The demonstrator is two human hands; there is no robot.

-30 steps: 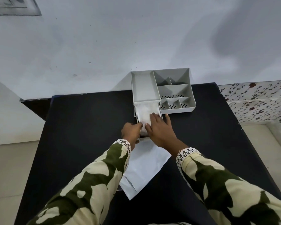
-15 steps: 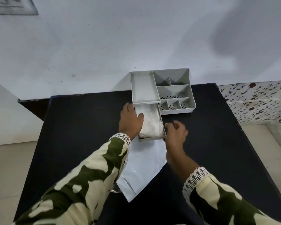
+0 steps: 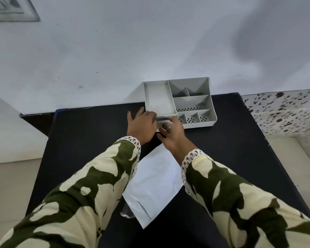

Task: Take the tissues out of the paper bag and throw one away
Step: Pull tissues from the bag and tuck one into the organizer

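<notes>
Both hands sit at centre frame, pressed vs. the front of a small drawer [image 3: 162, 122] under the grey organiser [image 3: 179, 102]; drawer looks nearly shut, only a thin strip showing between the fingers. Left hand [image 3: 142, 125] lies flat, fingers spread, on the drawer's left side; right hand [image 3: 172, 135] has fingers loosely open on the drawer front, holding nothing I can see. Tissues aren't visible now, prob. inside that drawer, but can't confirm. Paper bag [image 3: 154, 185] lies flat on the black worktop [image 3: 89, 133], lower centre, between the two sleeves, looks emptied. A bit of clear wrapper [image 3: 126, 213] pokes out at its lower left edge. Judgement: unpacking is done w/ the storing step in hand; throwing one away isn't done. Next move calls for getting one tissue in hand and finding a bin, none in frame. Nothing blocks the hands; organiser compartments at upper right of centre appear bare, tiled surface [image 3: 283, 111] at far right is well apart.
</notes>
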